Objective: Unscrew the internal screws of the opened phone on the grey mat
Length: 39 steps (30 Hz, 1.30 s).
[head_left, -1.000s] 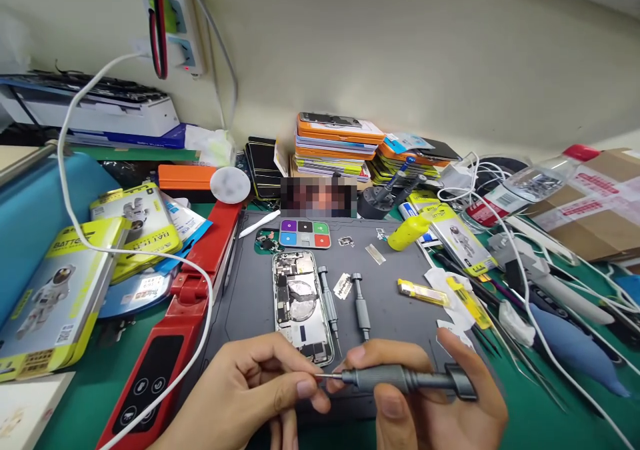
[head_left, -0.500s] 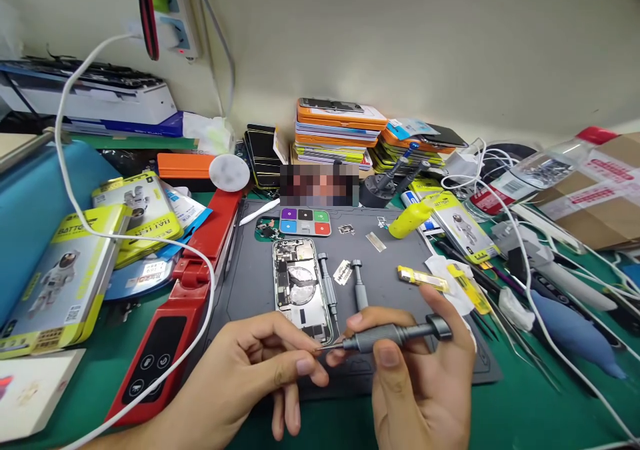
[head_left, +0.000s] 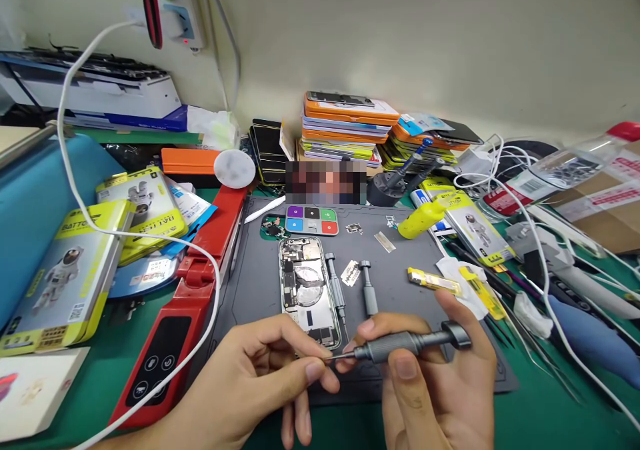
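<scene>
A grey precision screwdriver lies across my right hand, gripped between thumb and fingers, its cap end pointing right. My left hand pinches the thin tip between thumb and index finger; anything small at that tip is hidden. Just beyond my fingers is an opened phone, its inner boards and a round silver coil showing. Beside the phone, a second grey screwdriver rests on the dark work mat. A razor blade and a third screwdriver lie to its right.
A tray with coloured squares sits behind the phone. On the right are a yellow bottle, a yellow cutter and tweezers. A red hinged device and battery boxes stand left. A white cable loops across.
The view has shifted slightly, so most things sit a little further right. My left thumb has closed in against the index finger at the screwdriver's tip. My right hand keeps its grip.
</scene>
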### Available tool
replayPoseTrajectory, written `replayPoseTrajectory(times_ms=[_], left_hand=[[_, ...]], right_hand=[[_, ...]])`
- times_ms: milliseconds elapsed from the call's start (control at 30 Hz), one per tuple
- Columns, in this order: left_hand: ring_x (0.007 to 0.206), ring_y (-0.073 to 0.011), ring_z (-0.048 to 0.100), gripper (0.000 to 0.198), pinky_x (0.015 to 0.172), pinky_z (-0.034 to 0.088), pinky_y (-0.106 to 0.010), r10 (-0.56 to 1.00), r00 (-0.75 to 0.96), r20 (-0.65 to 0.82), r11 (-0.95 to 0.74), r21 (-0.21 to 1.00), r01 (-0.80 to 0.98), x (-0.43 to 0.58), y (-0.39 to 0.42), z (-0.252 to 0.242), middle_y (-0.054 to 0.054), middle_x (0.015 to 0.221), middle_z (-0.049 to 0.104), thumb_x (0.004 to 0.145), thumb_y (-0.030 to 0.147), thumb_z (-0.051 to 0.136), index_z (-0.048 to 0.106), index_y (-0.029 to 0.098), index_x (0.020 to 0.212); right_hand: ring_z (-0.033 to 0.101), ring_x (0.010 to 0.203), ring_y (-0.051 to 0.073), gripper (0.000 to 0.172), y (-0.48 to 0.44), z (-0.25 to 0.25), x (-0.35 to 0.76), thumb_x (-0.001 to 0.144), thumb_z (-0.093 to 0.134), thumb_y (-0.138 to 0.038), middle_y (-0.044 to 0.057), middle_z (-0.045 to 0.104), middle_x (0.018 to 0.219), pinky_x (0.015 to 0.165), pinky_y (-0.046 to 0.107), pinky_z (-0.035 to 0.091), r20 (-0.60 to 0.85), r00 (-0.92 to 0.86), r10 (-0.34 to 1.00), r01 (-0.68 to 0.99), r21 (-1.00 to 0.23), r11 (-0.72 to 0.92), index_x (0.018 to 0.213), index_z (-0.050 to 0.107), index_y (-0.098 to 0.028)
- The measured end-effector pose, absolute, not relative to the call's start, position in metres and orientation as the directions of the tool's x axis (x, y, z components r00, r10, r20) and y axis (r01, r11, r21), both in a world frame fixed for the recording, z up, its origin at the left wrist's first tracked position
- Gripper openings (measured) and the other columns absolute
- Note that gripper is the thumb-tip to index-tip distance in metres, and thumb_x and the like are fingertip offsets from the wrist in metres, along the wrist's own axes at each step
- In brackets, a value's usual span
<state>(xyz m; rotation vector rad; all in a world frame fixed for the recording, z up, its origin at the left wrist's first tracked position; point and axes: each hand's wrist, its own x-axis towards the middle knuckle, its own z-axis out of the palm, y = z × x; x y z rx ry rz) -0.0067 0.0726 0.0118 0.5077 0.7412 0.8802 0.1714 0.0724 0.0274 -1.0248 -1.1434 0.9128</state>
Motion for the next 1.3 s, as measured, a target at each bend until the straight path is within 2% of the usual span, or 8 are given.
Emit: replayPoseTrajectory(times_ms=[133, 367, 667, 833, 967, 1100, 1300], left_hand=[[0.049, -0.0082, 0.072, 0.035, 0.044, 0.053, -0.011, 0.824, 0.422, -0.378, 0.559, 0.669, -0.490, -0.006, 0.075, 0.017, -0.009, 0.090, 0.086, 0.084, 0.045, 0.094, 0.080, 0.014, 0.090], [0.048, -0.0065, 0.071, 0.033, 0.046, 0.054, -0.010, 0.828, 0.409, -0.385, 0.553, 0.680, -0.481, -0.007, 0.076, 0.020, -0.007, 0.087, 0.087, 0.083, 0.044, 0.096, 0.081, 0.014, 0.087], [0.053, -0.0086, 0.072, 0.034, 0.049, 0.053, -0.014, 0.812, 0.429, -0.397, 0.569, 0.700, -0.430, -0.011, 0.072, 0.013, -0.009, 0.092, 0.087, 0.085, 0.045, 0.094, 0.081, 0.015, 0.092], [0.050, -0.0088, 0.071, 0.033, 0.046, 0.052, -0.013, 0.821, 0.419, -0.387, 0.560, 0.687, -0.463, -0.008, 0.071, 0.007, -0.009, 0.089, 0.087, 0.083, 0.045, 0.096, 0.082, 0.015, 0.089], [0.048, -0.0093, 0.071, 0.034, 0.044, 0.050, -0.013, 0.833, 0.401, -0.382, 0.546, 0.688, -0.478, -0.007, 0.071, 0.007, -0.011, 0.089, 0.087, 0.081, 0.044, 0.097, 0.082, 0.014, 0.087], [0.050, -0.0086, 0.071, 0.035, 0.047, 0.051, -0.014, 0.813, 0.412, -0.411, 0.572, 0.698, -0.432, -0.008, 0.073, 0.011, -0.010, 0.090, 0.088, 0.081, 0.045, 0.097, 0.083, 0.015, 0.087], [0.049, -0.0088, 0.070, 0.041, 0.046, 0.049, -0.014, 0.809, 0.416, -0.416, 0.573, 0.718, -0.396, -0.009, 0.075, 0.014, -0.011, 0.090, 0.088, 0.077, 0.051, 0.098, 0.083, 0.015, 0.087]], right_hand=[[0.078, 0.083, 0.016, 0.042, 0.073, 0.029, 0.170, 0.111, 0.061, -0.027, 0.001, 0.080, 0.097, 0.074, 0.026, 0.069, 0.235, 0.209, 0.949, -0.090, -0.962, 0.258, 0.150, 0.049, -0.039], [0.075, 0.077, 0.016, 0.040, 0.067, 0.035, 0.159, 0.107, 0.069, -0.038, 0.001, 0.079, 0.094, 0.074, 0.028, 0.066, 0.214, 0.299, 0.930, -0.075, -0.966, 0.247, 0.144, 0.052, -0.039], [0.074, 0.079, 0.012, 0.039, 0.067, 0.039, 0.157, 0.109, 0.067, -0.036, 0.000, 0.078, 0.096, 0.075, 0.020, 0.066, 0.116, 0.256, 0.960, -0.184, -0.969, 0.166, 0.145, 0.052, -0.040], [0.076, 0.075, 0.014, 0.041, 0.067, 0.040, 0.156, 0.108, 0.068, -0.036, 0.000, 0.077, 0.096, 0.072, 0.024, 0.067, 0.064, 0.228, 0.972, -0.242, -0.963, 0.121, 0.145, 0.051, -0.040], [0.075, 0.074, 0.014, 0.042, 0.070, 0.036, 0.161, 0.109, 0.067, -0.033, 0.001, 0.077, 0.097, 0.070, 0.025, 0.068, 0.052, 0.216, 0.975, -0.262, -0.959, 0.109, 0.146, 0.050, -0.039], [0.077, 0.073, 0.013, 0.042, 0.073, 0.031, 0.168, 0.108, 0.069, -0.032, 0.001, 0.079, 0.096, 0.069, 0.022, 0.067, 0.081, 0.127, 0.989, -0.297, -0.948, 0.116, 0.145, 0.050, -0.040], [0.076, 0.076, 0.014, 0.042, 0.069, 0.041, 0.157, 0.107, 0.070, -0.034, 0.000, 0.077, 0.095, 0.070, 0.022, 0.066, -0.014, 0.224, 0.975, -0.307, -0.950, 0.057, 0.145, 0.051, -0.039]])
